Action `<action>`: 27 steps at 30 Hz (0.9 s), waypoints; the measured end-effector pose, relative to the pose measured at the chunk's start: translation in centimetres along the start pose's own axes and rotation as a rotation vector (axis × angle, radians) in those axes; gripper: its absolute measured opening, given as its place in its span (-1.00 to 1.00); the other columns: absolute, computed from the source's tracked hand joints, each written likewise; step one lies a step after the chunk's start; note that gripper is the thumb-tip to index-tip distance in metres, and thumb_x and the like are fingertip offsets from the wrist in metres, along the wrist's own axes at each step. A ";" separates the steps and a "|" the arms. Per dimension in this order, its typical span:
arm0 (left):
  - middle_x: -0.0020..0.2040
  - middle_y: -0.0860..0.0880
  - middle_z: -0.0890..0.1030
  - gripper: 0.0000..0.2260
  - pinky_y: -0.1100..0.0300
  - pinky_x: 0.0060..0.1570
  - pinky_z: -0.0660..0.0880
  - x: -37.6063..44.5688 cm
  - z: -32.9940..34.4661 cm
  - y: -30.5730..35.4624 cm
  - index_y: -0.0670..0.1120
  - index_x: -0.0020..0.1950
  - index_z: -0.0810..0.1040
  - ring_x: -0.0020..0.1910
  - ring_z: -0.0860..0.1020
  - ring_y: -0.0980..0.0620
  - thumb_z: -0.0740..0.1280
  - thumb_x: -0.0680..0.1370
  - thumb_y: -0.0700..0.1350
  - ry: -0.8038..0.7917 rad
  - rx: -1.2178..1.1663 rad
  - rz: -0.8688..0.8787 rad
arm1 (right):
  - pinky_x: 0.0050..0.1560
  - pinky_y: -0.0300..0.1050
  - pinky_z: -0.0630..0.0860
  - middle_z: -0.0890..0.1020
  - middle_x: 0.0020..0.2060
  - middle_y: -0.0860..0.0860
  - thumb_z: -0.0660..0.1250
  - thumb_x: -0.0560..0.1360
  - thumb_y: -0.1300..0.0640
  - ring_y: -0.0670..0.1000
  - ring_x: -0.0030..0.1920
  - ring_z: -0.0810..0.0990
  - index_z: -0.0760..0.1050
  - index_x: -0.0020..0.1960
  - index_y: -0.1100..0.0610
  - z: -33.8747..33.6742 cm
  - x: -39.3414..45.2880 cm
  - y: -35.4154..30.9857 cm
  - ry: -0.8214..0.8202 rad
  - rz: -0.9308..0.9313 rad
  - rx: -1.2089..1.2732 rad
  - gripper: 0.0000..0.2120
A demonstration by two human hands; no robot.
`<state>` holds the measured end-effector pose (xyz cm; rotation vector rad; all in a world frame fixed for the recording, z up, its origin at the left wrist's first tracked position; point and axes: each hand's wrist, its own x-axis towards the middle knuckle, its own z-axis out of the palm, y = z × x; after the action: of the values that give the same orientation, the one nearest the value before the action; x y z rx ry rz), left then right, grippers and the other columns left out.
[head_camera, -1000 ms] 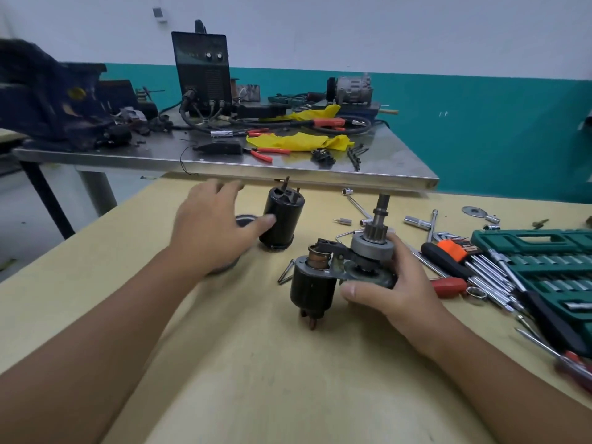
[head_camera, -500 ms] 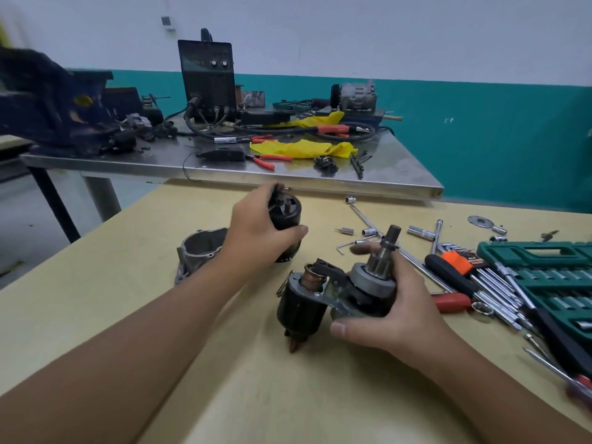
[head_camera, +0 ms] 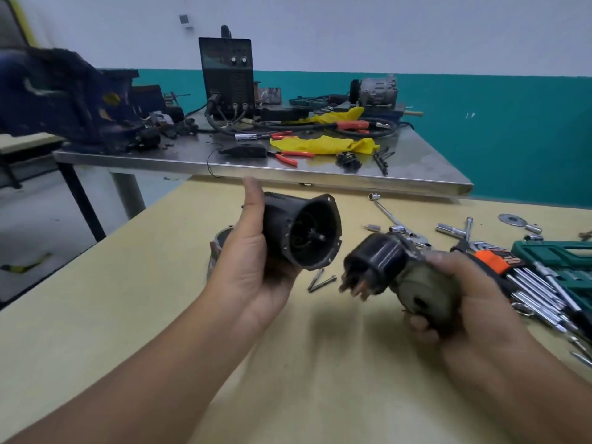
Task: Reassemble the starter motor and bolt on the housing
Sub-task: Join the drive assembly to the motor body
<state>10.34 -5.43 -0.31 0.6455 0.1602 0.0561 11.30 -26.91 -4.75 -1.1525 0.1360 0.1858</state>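
While raised above the worktop (head_camera: 96, 315), left hand (head_camera: 253, 267) grips motor body (head_camera: 301, 233), thumb up its far side, fingers hidden beneath; open end faces right, long axis roughly level. Right hand (head_camera: 464, 302) grips solenoid assembly (head_camera: 403, 277), fingers curled underneath, terminals pointing left. Both now lifted off worktop and turned toward each other, apart.

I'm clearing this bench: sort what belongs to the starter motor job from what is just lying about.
Job:
left hand gripping the black motor body
right hand gripping the solenoid and drive assembly
grey housing behind the left hand
two long bolts

Lying about:
yellow rag
red pliers
blue vise
welding machine
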 end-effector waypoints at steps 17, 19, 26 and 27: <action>0.06 -0.34 0.70 -0.54 -0.25 -0.29 0.65 -2.5 0.3 -4.9 -0.26 0.18 0.63 -0.02 0.72 -0.33 0.39 0.56 0.13 -0.004 -0.026 -0.379 | -0.20 0.13 0.67 0.71 -0.18 0.12 0.50 0.26 -0.14 0.16 -0.24 0.73 0.72 -0.18 0.25 -1.3 0.6 -1.9 -0.024 0.157 0.715 -0.56; 0.01 -0.34 0.71 -0.57 -0.30 -0.35 0.63 -3.0 0.5 -5.6 -0.27 0.06 0.68 -0.07 0.71 -0.37 0.43 0.49 0.10 -0.019 -0.003 -0.383 | -0.07 0.01 0.67 0.70 -0.22 0.09 0.45 0.37 -0.15 0.12 -0.23 0.70 0.69 -0.15 0.20 -1.3 0.6 -1.8 -0.022 0.170 0.730 -0.62; 0.21 -0.30 0.67 -0.15 -0.21 -0.27 0.67 -4.0 0.7 -7.3 -0.20 0.49 0.40 0.09 0.69 -0.33 0.53 0.24 0.03 -0.091 0.067 -0.360 | -0.18 0.08 0.67 0.66 -0.24 0.09 0.40 0.43 -0.11 0.14 -0.27 0.68 0.64 -0.21 0.06 -0.7 0.1 -1.4 -0.076 0.087 0.632 -0.76; 0.21 -0.29 0.67 -0.16 -0.19 -0.28 0.68 -4.1 0.8 -7.6 -0.18 0.48 0.40 0.07 0.70 -0.31 0.53 0.24 0.02 -0.067 0.064 -0.318 | -0.06 0.09 0.66 0.64 -0.21 0.07 0.41 0.43 -0.10 0.13 -0.21 0.66 0.63 -0.18 0.04 -0.7 0.2 -1.3 -0.060 0.084 0.636 -0.79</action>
<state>6.42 -12.39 -3.72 0.6786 0.1984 -0.2775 11.74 -28.02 -3.88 -0.5080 0.1749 0.2306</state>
